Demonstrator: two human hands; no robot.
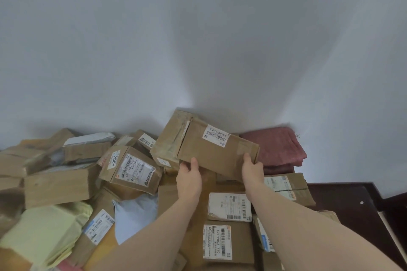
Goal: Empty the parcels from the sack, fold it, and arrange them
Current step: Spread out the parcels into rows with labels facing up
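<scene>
**Both hands hold a long cardboard box above the parcel pile**

At the far left, plain brown cardboard parcels (56, 187) lie heaped against the pale wall (198, 39), with a soft pale-yellow padded mailer (44, 233) in front of them near the bottom edge. Just right of the mailer sits a light-blue plastic mailing bag (134, 213), partly under other parcels. Above it a tilted brown carton with a white barcode label (132, 169) leans among the heap.

The left hand (189, 179) grips the near edge of a long brown cardboard box with a white barcode sticker (207, 145), thumb on the top face and the other fingers hidden beneath. The box is tilted, its left end higher and towards the wall, held above the pile. The right hand (252, 168) holds the box's right near corner, fingers curled round the edge.

Below the forearms lie two flat brown labelled cartons (229, 222), one behind the other. Behind the right hand, a folded dark-red woven sack (279, 149) rests against the wall. At the far right a dark wooden surface (352, 202) shows beside the parcels.
</scene>
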